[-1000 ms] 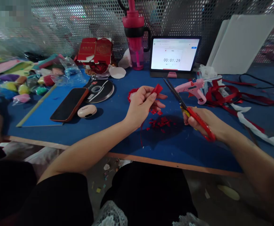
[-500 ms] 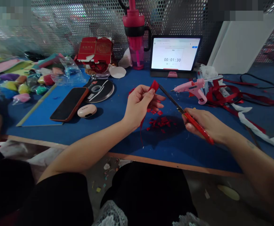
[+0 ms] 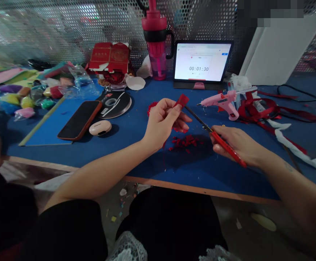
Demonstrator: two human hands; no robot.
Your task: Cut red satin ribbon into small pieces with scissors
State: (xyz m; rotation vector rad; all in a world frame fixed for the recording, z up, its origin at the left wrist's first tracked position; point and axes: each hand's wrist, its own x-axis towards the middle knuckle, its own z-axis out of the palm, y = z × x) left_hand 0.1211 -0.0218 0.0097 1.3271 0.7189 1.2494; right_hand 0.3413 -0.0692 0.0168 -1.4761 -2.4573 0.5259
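Blue counter point(image 3: 228, 181) is packed, with a tablet point(image 3: 201, 61) on a stand showing 00:01:30, a pink tumbler point(image 3: 155, 47) behind it to the left, and a tangle of red ribbon point(image 3: 256, 108) off to the right beside a pink glue gun point(image 3: 223, 103). A phone point(image 3: 79, 120) and a ribbon spool point(image 3: 114, 104) sit left of the hands. Biggest change from a second ago: the red-handled scissors point(image 3: 224, 144) have gone from wide open to closed, and their dark blades now point up and left, with the tips just beside the red ribbon strip point(image 3: 183, 100). That strip has also shifted a bit and now pokes up from the left hand point(image 3: 160, 121), pinched between thumb and fingers. The right hand point(image 3: 236, 145) is wrapped around the scissor handles, so the hands are apart but close. Small red snippets point(image 3: 186, 141) lie scattered on the counter below them.
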